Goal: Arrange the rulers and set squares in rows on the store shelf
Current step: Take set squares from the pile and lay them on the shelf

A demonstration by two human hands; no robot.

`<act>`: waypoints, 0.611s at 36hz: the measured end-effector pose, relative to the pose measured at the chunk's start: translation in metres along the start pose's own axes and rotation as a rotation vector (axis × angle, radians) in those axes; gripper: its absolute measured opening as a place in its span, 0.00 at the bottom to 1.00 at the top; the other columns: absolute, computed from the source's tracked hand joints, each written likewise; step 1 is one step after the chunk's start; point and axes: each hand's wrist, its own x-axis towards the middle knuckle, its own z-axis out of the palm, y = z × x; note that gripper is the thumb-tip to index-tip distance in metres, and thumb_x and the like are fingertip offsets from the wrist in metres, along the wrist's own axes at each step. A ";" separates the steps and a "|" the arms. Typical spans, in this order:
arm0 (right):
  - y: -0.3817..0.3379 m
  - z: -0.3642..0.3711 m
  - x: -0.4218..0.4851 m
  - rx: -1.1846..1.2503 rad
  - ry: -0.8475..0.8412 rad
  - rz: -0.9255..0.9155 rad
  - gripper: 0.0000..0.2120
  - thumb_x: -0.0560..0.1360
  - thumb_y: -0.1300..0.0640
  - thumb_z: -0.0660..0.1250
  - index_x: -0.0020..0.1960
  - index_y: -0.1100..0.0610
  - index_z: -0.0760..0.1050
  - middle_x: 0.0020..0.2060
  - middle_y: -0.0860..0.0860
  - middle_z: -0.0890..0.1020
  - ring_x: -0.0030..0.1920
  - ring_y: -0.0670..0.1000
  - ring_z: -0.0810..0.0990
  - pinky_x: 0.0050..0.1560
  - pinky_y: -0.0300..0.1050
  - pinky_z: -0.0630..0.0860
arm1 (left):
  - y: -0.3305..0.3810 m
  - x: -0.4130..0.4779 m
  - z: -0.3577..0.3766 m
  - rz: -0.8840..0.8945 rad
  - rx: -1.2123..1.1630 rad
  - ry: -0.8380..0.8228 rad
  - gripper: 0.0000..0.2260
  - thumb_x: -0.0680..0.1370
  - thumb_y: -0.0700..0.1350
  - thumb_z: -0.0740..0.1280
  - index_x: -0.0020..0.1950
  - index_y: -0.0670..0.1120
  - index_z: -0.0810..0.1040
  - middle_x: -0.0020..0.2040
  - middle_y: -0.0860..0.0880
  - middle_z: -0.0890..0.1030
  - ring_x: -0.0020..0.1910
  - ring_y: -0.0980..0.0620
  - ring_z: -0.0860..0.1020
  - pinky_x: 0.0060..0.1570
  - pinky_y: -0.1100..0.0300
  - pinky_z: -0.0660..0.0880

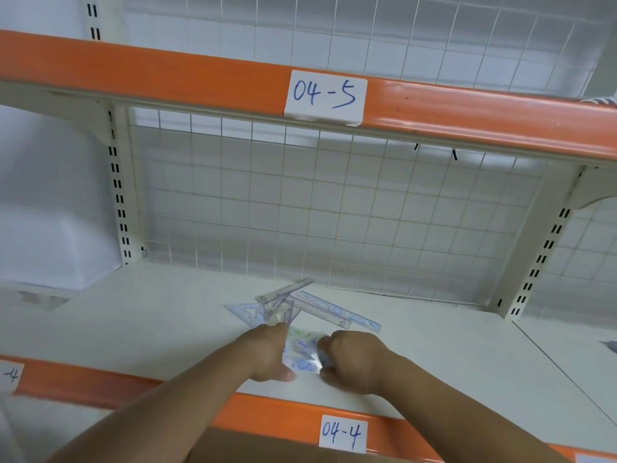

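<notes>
A loose pile of clear plastic rulers point(337, 310) and set squares point(245, 312) lies on the white shelf point(150, 315), near its middle. Just in front of the pile sits a clear printed packet point(303, 352). My left hand point(267, 354) grips the packet's left side, its fingers curled at the near end of the pile. My right hand point(350, 357) grips the packet's right side with curled fingers. Both forearms reach in over the orange front rail point(267, 416). What the packet holds is too blurred to tell.
A wire grid panel point(334, 212) backs the shelf. Above runs an orange rail with a label reading 04-5 point(325, 96). The front rail carries a label reading 04-4 point(342, 436). White slotted uprights point(120, 195) stand at both sides. A small dark item point(611, 345) lies far right.
</notes>
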 end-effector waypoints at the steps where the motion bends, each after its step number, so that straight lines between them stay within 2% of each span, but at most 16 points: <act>1: -0.001 0.000 0.000 -0.015 0.002 -0.022 0.17 0.79 0.50 0.59 0.61 0.61 0.71 0.56 0.59 0.76 0.55 0.61 0.76 0.45 0.46 0.67 | 0.000 -0.001 0.000 0.000 0.013 0.003 0.32 0.76 0.55 0.68 0.74 0.46 0.58 0.69 0.45 0.67 0.65 0.46 0.70 0.61 0.56 0.70; 5: -0.003 -0.003 -0.001 -0.067 -0.011 -0.074 0.18 0.78 0.50 0.59 0.61 0.61 0.70 0.56 0.60 0.75 0.54 0.62 0.76 0.43 0.47 0.67 | -0.001 -0.004 -0.002 -0.005 0.050 0.027 0.25 0.77 0.53 0.67 0.69 0.44 0.64 0.66 0.43 0.66 0.62 0.44 0.72 0.58 0.56 0.70; 10: -0.009 -0.010 0.000 -0.172 -0.009 -0.127 0.19 0.76 0.55 0.61 0.64 0.63 0.67 0.53 0.61 0.77 0.50 0.63 0.77 0.34 0.45 0.63 | 0.001 -0.006 0.000 -0.005 0.037 0.030 0.24 0.77 0.52 0.67 0.68 0.42 0.65 0.66 0.42 0.65 0.61 0.44 0.73 0.59 0.56 0.70; 12: -0.012 -0.009 0.000 -0.204 -0.015 -0.136 0.18 0.76 0.56 0.61 0.63 0.63 0.68 0.52 0.62 0.77 0.50 0.63 0.77 0.32 0.45 0.61 | 0.000 -0.004 0.002 -0.002 0.013 0.041 0.27 0.77 0.52 0.67 0.71 0.42 0.63 0.67 0.42 0.67 0.63 0.45 0.72 0.60 0.56 0.71; 16: -0.013 -0.006 0.000 -0.200 -0.017 -0.119 0.15 0.76 0.57 0.60 0.60 0.64 0.70 0.53 0.62 0.77 0.50 0.63 0.77 0.38 0.47 0.63 | -0.002 -0.003 0.003 0.025 -0.032 0.049 0.40 0.76 0.50 0.70 0.78 0.46 0.47 0.71 0.45 0.67 0.68 0.45 0.70 0.64 0.53 0.71; 18: -0.011 -0.005 0.000 -0.196 -0.013 -0.114 0.16 0.76 0.56 0.60 0.61 0.64 0.69 0.53 0.62 0.77 0.51 0.63 0.77 0.40 0.47 0.64 | -0.002 -0.003 0.003 0.025 -0.023 0.069 0.39 0.74 0.50 0.71 0.77 0.46 0.52 0.70 0.46 0.69 0.66 0.45 0.71 0.63 0.52 0.72; 20: -0.008 -0.004 -0.001 -0.198 0.005 -0.116 0.17 0.77 0.55 0.59 0.62 0.64 0.68 0.54 0.62 0.76 0.51 0.63 0.76 0.40 0.48 0.63 | -0.003 -0.004 0.003 0.026 0.015 0.112 0.29 0.74 0.50 0.71 0.70 0.46 0.62 0.65 0.46 0.72 0.62 0.45 0.73 0.57 0.53 0.73; 22: -0.006 -0.003 -0.001 -0.196 0.021 -0.120 0.18 0.77 0.54 0.59 0.64 0.64 0.68 0.54 0.62 0.76 0.51 0.64 0.76 0.40 0.48 0.63 | -0.002 -0.005 0.004 0.029 0.082 0.177 0.20 0.76 0.50 0.70 0.63 0.45 0.68 0.61 0.47 0.74 0.58 0.46 0.75 0.50 0.56 0.71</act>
